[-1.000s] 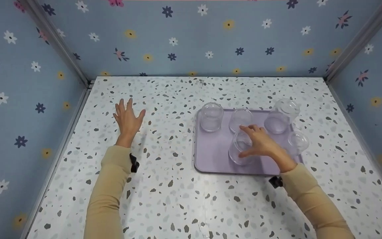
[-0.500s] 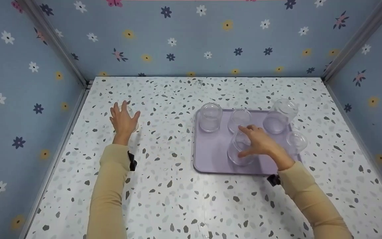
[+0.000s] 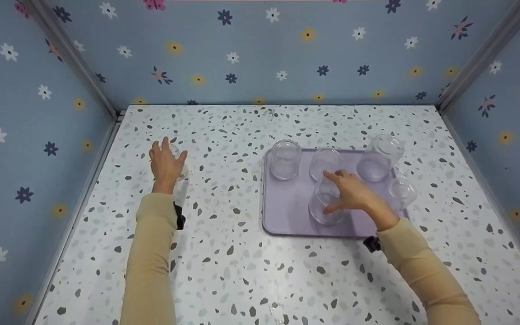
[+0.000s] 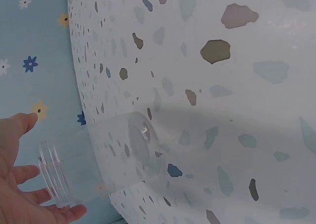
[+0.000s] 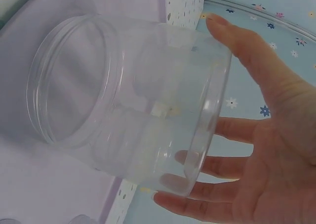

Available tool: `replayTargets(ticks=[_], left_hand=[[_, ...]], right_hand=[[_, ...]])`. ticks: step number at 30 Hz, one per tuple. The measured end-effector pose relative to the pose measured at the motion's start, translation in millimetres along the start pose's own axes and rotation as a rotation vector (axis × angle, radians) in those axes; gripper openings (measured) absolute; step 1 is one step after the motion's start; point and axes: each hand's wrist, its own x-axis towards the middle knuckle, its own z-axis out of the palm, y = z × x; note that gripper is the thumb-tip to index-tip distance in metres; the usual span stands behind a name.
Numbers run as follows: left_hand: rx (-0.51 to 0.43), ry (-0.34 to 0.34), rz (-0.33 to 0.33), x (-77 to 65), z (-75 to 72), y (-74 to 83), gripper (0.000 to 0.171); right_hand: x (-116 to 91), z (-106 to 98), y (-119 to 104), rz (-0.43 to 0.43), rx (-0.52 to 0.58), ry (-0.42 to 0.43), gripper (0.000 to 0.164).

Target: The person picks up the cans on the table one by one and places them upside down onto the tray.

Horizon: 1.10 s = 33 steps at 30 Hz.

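Note:
At the left of the table, a clear jar (image 4: 98, 160) stands with its ridged rim towards my left hand (image 3: 165, 167). That hand is spread beside the rim; in the left wrist view its thumb (image 4: 24, 123) is apart from the jar, while other fingertips lie close to the rim. On the lilac tray (image 3: 282, 221), my right hand (image 3: 352, 192) holds a wider clear jar (image 5: 148, 100) around its upper end, thumb on one side and fingers on the other. Some of those fingers show through the wall. The jar's ridged end faces the tray.
Several more clear containers stand on or by the tray: a jar (image 3: 285, 160) at its back left, another (image 3: 325, 162) behind the held one, a taller one (image 3: 379, 158) at back right, and a small one (image 3: 403, 192) at the right edge. Patterned panels (image 3: 260, 49) enclose the table.
My left hand has shifted slightly left, and the jar beside it now shows from behind the hand. My right hand and its jar stay in place.

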Motion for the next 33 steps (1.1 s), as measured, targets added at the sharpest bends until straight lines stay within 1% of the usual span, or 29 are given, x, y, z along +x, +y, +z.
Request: replayTargets(ticks=[3,5,8,11,19,26,29,33], left_hand=[[0.03,0.007,-0.001,2.1,-0.6,0.4,0.065],[0.056,-0.002,-0.007,3.0,-1.5,0.7,0.064],[0.095,-0.024,-0.028,3.2,-3.3,0.5,0.062],[0.116,-0.045,-0.046,2.6,-4.4,0.3,0.061],[0.112,-0.045,-0.024,3.3,-3.6,1.1,0.058],[0.097,-0.036,-0.018,2.2,-3.3,2.8,0.058],[0.088,-0.045,-0.02,1.3,-2.3,4.1,0.059],[0.075,-0.034,-0.024,-1.3,0.3,7.3,0.06]], right_hand=[[1.0,-0.7,0.4,0.005,-0.012,-0.005,0.101],[1.6,-0.6,0.4,-0.004,-0.021,0.0,0.101],[2.0,0.1,0.2,-0.021,-0.025,0.008,0.1],[2.0,0.7,-0.1,-0.029,-0.022,0.015,0.1],[0.5,0.0,-0.5,-0.019,-0.026,0.008,0.101],[-0.7,0.2,-0.2,-0.011,-0.033,-0.008,0.104],[-1.3,0.5,0.9,-0.008,-0.026,-0.014,0.106],[-2.8,1.0,2.9,-0.007,0.005,-0.016,0.107]])
